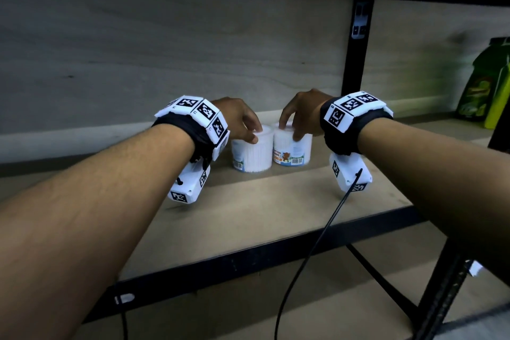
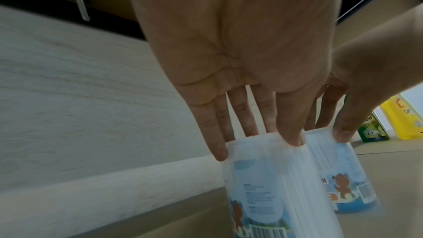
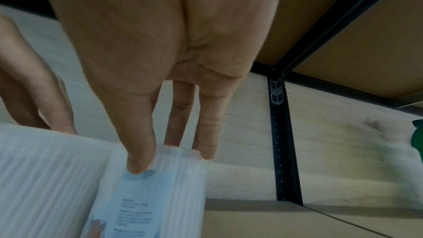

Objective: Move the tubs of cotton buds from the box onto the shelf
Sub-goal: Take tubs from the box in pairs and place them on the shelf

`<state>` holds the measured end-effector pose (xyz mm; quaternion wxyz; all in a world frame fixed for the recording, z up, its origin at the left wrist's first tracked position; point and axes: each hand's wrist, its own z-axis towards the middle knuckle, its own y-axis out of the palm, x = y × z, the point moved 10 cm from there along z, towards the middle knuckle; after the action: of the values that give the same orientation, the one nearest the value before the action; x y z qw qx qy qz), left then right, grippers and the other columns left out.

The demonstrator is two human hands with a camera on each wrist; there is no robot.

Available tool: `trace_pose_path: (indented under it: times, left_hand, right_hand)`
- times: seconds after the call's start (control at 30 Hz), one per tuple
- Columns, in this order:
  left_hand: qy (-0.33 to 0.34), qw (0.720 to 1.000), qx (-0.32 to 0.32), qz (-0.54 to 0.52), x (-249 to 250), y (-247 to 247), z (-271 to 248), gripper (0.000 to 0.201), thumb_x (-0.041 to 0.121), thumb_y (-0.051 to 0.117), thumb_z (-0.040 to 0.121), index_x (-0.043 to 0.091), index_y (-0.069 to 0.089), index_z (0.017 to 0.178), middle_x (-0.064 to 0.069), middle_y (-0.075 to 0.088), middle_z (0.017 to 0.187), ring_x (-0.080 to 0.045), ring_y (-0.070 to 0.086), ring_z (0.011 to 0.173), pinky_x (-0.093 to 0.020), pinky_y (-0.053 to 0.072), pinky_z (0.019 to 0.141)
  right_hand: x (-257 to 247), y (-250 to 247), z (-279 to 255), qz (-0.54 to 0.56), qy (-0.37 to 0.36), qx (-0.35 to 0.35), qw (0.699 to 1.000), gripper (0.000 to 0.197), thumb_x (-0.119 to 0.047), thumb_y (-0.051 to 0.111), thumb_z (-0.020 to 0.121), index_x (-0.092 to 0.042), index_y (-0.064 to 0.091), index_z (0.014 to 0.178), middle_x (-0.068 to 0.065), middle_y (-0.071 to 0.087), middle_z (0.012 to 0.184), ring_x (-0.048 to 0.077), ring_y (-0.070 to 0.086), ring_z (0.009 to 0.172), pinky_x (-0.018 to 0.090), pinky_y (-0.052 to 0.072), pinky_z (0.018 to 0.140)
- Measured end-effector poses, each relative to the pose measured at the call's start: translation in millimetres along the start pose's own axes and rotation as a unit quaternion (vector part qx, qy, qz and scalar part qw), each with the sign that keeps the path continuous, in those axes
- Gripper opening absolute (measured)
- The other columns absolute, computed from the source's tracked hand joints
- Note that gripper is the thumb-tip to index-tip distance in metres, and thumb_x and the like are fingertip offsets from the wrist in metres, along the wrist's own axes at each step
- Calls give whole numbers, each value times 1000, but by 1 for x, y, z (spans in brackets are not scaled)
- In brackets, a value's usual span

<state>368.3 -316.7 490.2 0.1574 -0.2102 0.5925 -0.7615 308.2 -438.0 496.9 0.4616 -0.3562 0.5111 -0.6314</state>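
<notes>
The left hand (image 1: 237, 119) grips one tub (image 1: 251, 152) by its top; the right hand (image 1: 302, 110) grips the other tub (image 1: 292, 150). These two tubs stand touching on the wooden shelf (image 1: 276, 210). Right of the right hand stands one green packet (image 1: 485, 88), before a pale back panel (image 1: 165, 50).

The left hand (image 2: 240, 52) reaches down from above, its fingertips (image 2: 219, 153) gripping the rim of the near tub (image 2: 274, 187). Just right of that tub stands a second tub (image 2: 343, 178), held by the right hand (image 2: 370, 79).
</notes>
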Motion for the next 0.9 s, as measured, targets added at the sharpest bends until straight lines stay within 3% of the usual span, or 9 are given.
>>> trace_pose_path:
  times: [0.13, 0.53, 0.63, 0.73, 0.8, 0.9]
  left_hand:
    - [-1, 1000, -3, 1, -3, 2, 8, 34, 30, 75, 83, 25, 71, 116, 7, 69, 120, -12, 62, 110, -24, 43, 99]
    - [-10, 1000, 18, -6, -15, 6, 15, 38, 28, 72, 86, 24, 67, 124, 5, 65, 128, -12, 59, 114, -15, 33, 87]
    - [-15, 1000, 20, -7, -16, 11, 4, 59, 34, 74, 83, 24, 54, 137, 2, 55, 141, -17, 52, 126, -17, 33, 96]
    - [-20, 1000, 2, 14, -12, 10, -13, 76, 39, 72, 84, 25, 35, 150, -1, 38, 155, -20, 36, 141, -25, 26, 113]
    - [-25, 999, -12, 29, -5, 3, -27, 76, 39, 69, 86, 27, 32, 151, 1, 36, 155, -19, 35, 141, -26, 26, 113]
    - [-24, 999, -10, 39, 7, -3, -45, 71, 41, 70, 84, 31, 38, 147, 4, 46, 148, -18, 44, 134, -28, 33, 110]
  right_hand:
    - [0, 2, 7, 0, -4, 11, 1000, 35, -14, 82, 74, -34, 75, 101, -6, 54, 96, 15, 56, 88, 24, 44, 73]
    - [1, 10, 17, -4, 5, 13, 1000, 36, -13, 78, 78, -35, 72, 107, -6, 55, 106, 17, 55, 95, 26, 45, 77]
    - [0, 15, 3, 20, -4, 4, 1000, 40, -16, 69, 87, -33, 62, 122, 1, 58, 127, 23, 57, 109, 29, 45, 87]
    - [3, 23, -19, 39, 2, -17, 999, 54, -21, 60, 93, -33, 41, 143, 10, 42, 140, 32, 51, 122, 35, 43, 96]
    - [5, 14, -35, 50, 6, -4, 999, 55, -21, 60, 94, -32, 38, 143, 11, 36, 143, 32, 52, 120, 36, 44, 99]
    - [7, 3, -59, 60, 15, -1, 998, 54, -22, 62, 93, -32, 40, 142, 11, 35, 142, 31, 57, 111, 35, 47, 95]
